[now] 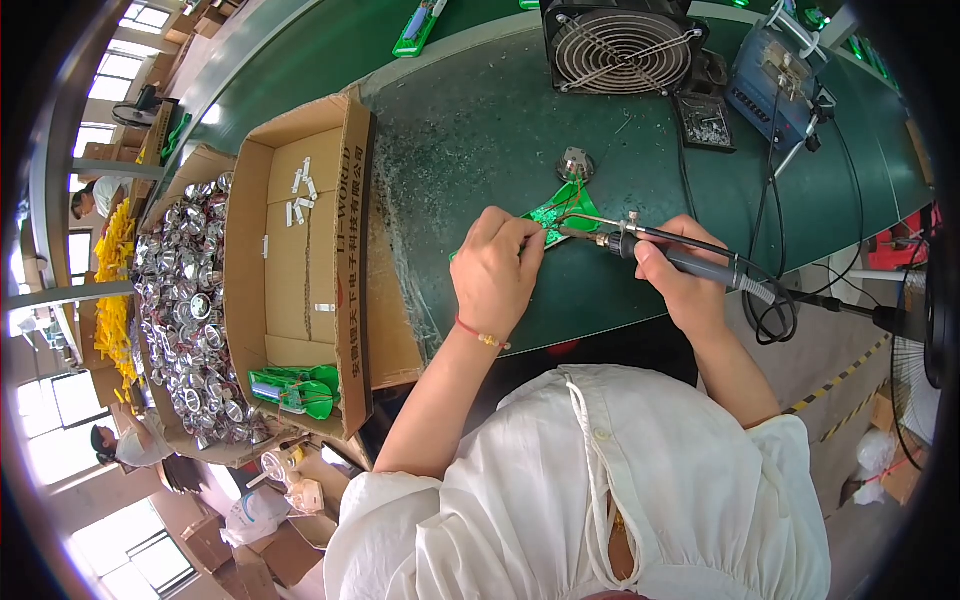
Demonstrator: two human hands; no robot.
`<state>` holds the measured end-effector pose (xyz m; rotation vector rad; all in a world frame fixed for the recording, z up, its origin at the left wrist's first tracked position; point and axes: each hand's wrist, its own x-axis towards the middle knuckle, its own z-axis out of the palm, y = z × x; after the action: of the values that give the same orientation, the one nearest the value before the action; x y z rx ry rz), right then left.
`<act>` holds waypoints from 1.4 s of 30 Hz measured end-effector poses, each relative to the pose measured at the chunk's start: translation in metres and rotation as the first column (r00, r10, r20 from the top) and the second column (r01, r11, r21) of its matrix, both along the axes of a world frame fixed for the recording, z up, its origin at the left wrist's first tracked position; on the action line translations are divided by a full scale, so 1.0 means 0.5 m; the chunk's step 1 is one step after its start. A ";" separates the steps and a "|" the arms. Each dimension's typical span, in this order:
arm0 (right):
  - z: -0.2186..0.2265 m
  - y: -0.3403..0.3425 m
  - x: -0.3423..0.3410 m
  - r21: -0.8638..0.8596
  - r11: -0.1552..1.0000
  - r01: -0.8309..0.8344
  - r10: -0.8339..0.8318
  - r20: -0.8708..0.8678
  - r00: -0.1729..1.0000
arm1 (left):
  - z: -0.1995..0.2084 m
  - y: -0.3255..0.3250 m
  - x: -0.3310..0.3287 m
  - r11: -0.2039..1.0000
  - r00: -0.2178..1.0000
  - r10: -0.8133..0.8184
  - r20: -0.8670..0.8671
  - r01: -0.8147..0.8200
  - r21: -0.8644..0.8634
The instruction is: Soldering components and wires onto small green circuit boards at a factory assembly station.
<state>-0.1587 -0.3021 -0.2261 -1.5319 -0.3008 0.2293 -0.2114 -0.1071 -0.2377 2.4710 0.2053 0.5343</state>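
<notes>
In my right hand [685, 285] is a grey-handled soldering iron [690, 262], with a thin bent metal tube clamped along it. Its tip points left and meets the small circuit board [548, 215] in a green plastic housing [577, 203]. My left hand [495, 265] is closed over the housing's left end, thumb and forefinger pinched by the board. Whether a wire is also between those fingertips is hidden. Thin wires run from the board to a round silver metal part [575, 166] lying just beyond the housing on the green mat.
A cardboard box [355, 270] at left holds white pieces and green housings [297, 390]. Beyond it lie many shiny round metal parts [190, 290]. At the back stand a black fan [625, 50], a small tray [705, 122] and a blue soldering unit [770, 85]. Cables hang at right.
</notes>
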 end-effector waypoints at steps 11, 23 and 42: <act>0.002 -0.025 0.010 0.065 0.996 0.058 -0.057 -0.017 0.998 | -0.004 0.003 0.000 1.000 1.000 -0.005 -0.003 0.005 -0.023; -0.011 -0.106 -0.014 0.068 0.971 0.229 -0.226 -0.049 0.973 | 0.008 0.009 0.000 0.997 0.998 -0.037 -0.057 0.033 -0.066; 0.001 -0.024 -0.006 -0.012 1.000 0.024 -0.024 0.023 0.999 | 0.002 0.011 -0.003 0.999 1.000 0.006 -0.025 -0.007 -0.050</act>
<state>-0.1617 -0.3142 -0.2257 -1.5507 -0.2997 0.1949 -0.2127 -0.1014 -0.2369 2.4298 0.2339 0.4951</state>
